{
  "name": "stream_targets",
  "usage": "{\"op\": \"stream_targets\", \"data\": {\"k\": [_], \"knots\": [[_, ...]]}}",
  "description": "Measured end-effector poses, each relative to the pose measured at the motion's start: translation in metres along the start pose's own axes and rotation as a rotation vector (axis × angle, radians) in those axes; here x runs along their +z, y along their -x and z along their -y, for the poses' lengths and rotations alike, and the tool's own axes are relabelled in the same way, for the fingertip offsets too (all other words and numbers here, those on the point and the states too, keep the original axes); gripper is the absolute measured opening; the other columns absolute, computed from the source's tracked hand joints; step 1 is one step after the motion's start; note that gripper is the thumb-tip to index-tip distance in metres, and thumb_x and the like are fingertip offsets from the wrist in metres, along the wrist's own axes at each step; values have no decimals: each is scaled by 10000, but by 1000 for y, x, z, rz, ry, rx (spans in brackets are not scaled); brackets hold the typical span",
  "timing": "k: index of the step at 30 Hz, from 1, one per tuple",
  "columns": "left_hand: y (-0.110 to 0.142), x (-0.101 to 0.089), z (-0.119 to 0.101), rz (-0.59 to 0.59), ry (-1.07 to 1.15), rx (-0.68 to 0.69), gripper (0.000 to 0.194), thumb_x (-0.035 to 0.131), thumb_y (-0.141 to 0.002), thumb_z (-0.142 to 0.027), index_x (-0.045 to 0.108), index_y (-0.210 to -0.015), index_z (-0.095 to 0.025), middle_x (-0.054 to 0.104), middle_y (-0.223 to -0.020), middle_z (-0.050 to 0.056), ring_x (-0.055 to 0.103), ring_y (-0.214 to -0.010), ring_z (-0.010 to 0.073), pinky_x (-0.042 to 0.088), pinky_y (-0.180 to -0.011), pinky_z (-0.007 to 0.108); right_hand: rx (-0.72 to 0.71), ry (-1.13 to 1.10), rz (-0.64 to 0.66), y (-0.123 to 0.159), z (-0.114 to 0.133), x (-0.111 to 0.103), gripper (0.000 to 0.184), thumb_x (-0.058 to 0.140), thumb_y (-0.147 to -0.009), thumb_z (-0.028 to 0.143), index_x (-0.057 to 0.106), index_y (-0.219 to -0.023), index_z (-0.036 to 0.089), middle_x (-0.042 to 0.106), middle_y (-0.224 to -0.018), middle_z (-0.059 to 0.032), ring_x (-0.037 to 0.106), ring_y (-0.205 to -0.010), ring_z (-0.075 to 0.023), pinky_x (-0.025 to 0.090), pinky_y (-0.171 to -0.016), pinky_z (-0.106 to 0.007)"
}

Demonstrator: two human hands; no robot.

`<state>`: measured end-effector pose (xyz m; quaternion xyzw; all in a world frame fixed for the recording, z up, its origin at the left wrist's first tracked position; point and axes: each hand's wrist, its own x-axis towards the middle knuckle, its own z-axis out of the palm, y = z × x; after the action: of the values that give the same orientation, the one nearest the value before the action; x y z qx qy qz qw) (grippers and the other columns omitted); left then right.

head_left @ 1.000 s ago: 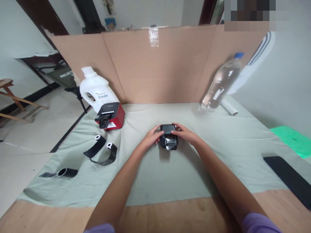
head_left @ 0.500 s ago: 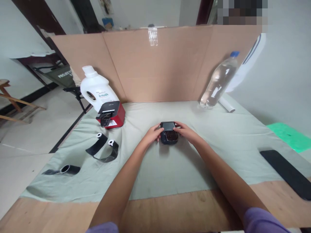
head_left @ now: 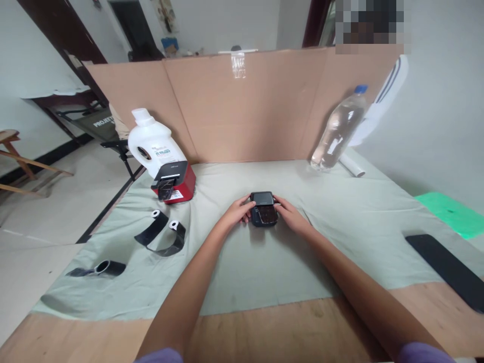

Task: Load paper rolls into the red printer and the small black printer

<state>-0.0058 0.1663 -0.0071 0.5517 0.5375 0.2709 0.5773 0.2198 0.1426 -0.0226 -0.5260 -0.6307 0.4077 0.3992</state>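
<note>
In front of the cardboard panel (head_left: pixel 247 108), the left hand (head_left: pixel 238 210) and right hand (head_left: pixel 290 214) clasp the black device (head_left: pixel 262 198) by opposite sides; uneven finger pressure could tip it, or a stray thumb crease its glossy strip (head_left: pixel 268 215).

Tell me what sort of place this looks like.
Probably a makeshift work corner in a home or small office: a cloth spread over a wooden table, a cardboard screen and a dark chair at left.

Runs free over the pale green cloth (head_left: pixel 257 272) beyond the small black boxy device (head_left: pixel 264 209), then stops dead at the brown cardboard panel (head_left: pixel 245 111), blocked right by the clear blue-capped plastic bottle (head_left: pixel 340 128)!
</note>
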Motion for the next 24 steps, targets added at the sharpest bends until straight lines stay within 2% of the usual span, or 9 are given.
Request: {"op": "stream_targets", "data": {"k": [3,6,9,12,15,20,24], "knots": [[1,1,-3,-20,0,6,703,593,-975,-381,343,-1602,-187,557,-610,-45,548,-425,90,300,-382,173,145,-13,-35,-15,10,2,597,590,-884,400,583,-1433,166,698,-1176,-108,643,-1072,-242,474,-1024,-401],[1,0,-3,-3,4,0,700,598,-972,-395,355,-1597,-196,572,-627,-39,558,-430,90,296,-379,170,218,-30,-8,-23,15,-1,679,663,-846,363,541,-1477,143,698,-978,-73,644,-860,-198,524,-845,-341],[1,-2,-2,9,1,-21,708,582,-980,-409,329,-1608,-202,597,-646,-28,573,-435,97,313,-380,175,231,-90,23,-21,14,-7,608,624,-881,349,564,-1461,177,703,-989,-72,629,-828,-176,501,-702,-272],[0,-2,-2,1,-8,-36,710,567,-989,-418,313,-1615,-200,603,-645,-24,576,-433,103,329,-383,182,239,-118,22,-17,13,-10,557,581,-905,329,582,-1441,178,709,-1017,-87,626,-841,-179,467,-624,-245],[2,0,-3,-13,-23,-24,710,571,-987,-405,320,-1613,-186,586,-631,-30,568,-428,103,330,-383,186,232,-117,22,-15,14,-8,579,591,-897,312,564,-1456,165,698,-1041,-96,623,-826,-172,475,-636,-246],[5,3,-6,-31,-18,-5,700,603,-973,-400,366,-1593,-179,603,-637,-23,557,-443,90,354,-418,175,199,-92,5,-11,17,-3,615,592,-893,320,535,-1479,141,697,-1043,-101,614,-738,-148,522,-744,-289],[4,2,-6,-34,-34,-45,690,582,-979,-406,359,-1598,-194,601,-617,-24,563,-430,102,375,-419,183,153,-77,-26,-8,16,-1,573,575,-894,358,583,-1434,165,720,-1081,-94,653,-922,-192,517,-890,-327]]}}
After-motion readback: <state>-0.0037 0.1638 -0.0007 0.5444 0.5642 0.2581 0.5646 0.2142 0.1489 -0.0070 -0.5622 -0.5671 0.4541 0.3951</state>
